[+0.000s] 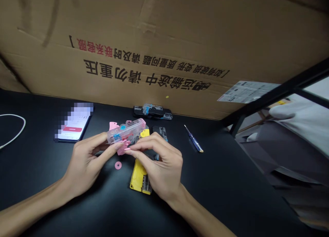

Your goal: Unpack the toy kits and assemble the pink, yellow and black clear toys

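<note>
Clear, pink-tinted plastic forms the casing [126, 131], which the left hand [86, 161] grips at one end, thumb in front, over the middle of the table [218, 192] and short of the back edge, where a cardboard carton [164, 31] stands. The right hand [161, 163] has thumb and forefinger pinched together on a small pink piece [127, 149], close against the pink part [122, 148] under the left thumb. So slight a pinch could slip, and the piece might spring off and roll toward the right edge. Pressing hard with the casing tilted could shake loose the blue and red bits inside it. The pink ring [118, 165], lying alone nearer the front edge, could be swept away by a wrist, and the yellow part [138, 177], partly under the right hand, could be knocked. Most of the left fingers are hidden behind the casing; whether the small pink piece is separate or joined to the pink part is hard to tell. The right hand covers much of the dark parts [159, 131] behind it, and the table's front and left edges are out of view.
</note>
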Motion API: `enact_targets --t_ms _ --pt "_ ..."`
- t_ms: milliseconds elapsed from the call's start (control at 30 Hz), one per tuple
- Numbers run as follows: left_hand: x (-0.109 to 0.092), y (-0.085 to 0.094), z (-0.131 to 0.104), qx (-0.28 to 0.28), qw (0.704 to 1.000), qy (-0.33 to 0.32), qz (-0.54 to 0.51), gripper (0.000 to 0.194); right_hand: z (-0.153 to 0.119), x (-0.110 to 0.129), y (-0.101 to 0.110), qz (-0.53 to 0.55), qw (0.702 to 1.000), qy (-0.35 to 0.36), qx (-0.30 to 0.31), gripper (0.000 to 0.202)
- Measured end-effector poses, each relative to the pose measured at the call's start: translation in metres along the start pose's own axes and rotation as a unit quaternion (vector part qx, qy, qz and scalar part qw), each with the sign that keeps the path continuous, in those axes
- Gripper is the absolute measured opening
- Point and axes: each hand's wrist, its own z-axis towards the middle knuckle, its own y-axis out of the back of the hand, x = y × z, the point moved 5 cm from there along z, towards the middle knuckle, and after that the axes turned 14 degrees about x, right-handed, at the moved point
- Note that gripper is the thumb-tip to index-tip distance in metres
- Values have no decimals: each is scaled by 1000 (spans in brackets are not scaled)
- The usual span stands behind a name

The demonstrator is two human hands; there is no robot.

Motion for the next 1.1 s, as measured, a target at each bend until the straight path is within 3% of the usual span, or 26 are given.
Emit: enact_targets --t_ms 133,433,733,1100 --pt "2 -1 1 5 1000 -8 -14 33 0 1 -2 -4 1000 12 8 20" --pt "0 1 2 -30 999 14 -17 28 1 1 -4 -7 999 -5 31 17" --pt "2 6 5 -103 992 55 -52 39 2 -7 -15 -52 982 -58 175 11" --pt "7 6 7 -99 989 72 -83 44 0 -23 -28 -122 951 -128 253 11"
